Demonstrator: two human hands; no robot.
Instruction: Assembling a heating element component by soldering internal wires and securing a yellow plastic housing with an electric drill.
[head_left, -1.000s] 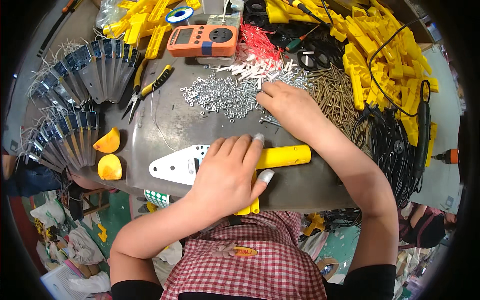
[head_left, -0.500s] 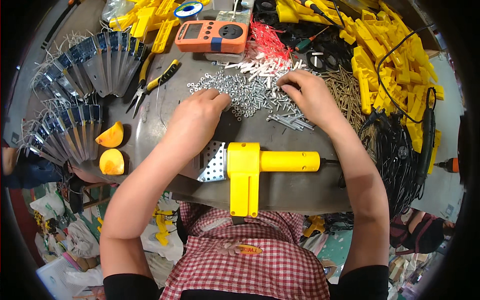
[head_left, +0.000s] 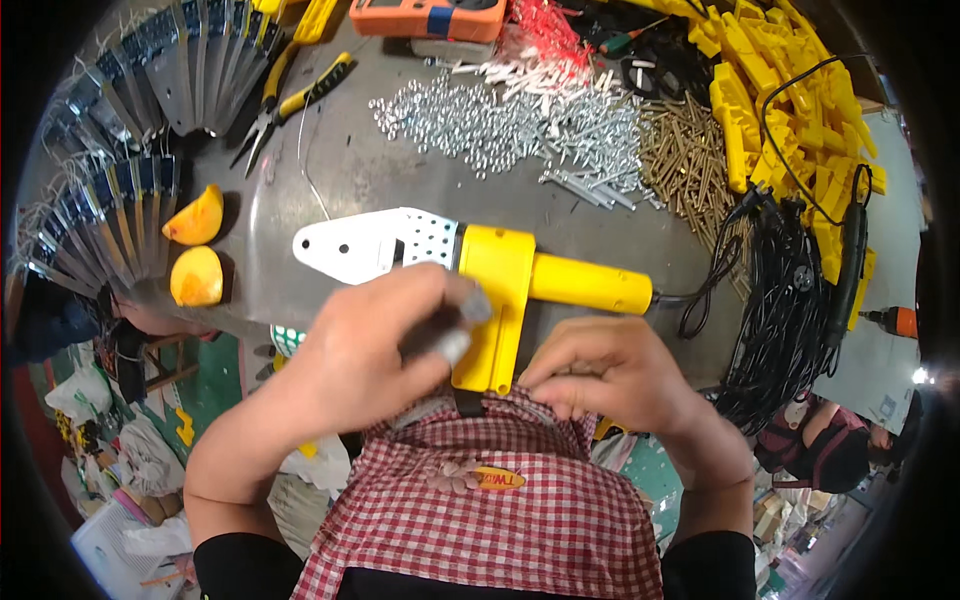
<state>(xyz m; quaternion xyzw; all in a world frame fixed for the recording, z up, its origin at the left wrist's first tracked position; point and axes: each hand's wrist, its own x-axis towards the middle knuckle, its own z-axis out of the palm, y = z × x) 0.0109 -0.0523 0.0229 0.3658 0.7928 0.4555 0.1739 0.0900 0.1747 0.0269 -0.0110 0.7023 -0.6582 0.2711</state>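
Note:
A yellow plastic hand tool (head_left: 490, 300) lies at the table's front edge. From its left side extends a flat white metal plate (head_left: 345, 245) with a perforated grey section; its round handle points right. My left hand (head_left: 375, 340) hovers over the tool's left edge, thumb and forefinger curved apart, with blurred grey coverings on their tips. Its other fingers are hidden. Just right of the tool's lower end, my right hand (head_left: 610, 375) has its fingertips pressed together in front of the checked apron (head_left: 480, 520). Whatever they pinch is too small or hidden to make out.
Beyond the tool lie loose nuts (head_left: 430, 120), silver screws (head_left: 600, 140) and brass-coloured screws (head_left: 690, 150). Pliers (head_left: 290, 105), fanned metal plates (head_left: 125, 210) and two orange fruit pieces (head_left: 195, 275) lie left. Black cables (head_left: 790, 300) and yellow plastic parts (head_left: 790, 110) crowd the right.
Both hands have left the nuts and screws and come back toward me, to the tool. The tool appears higher in view and slightly turned, its white plate now uncovered.

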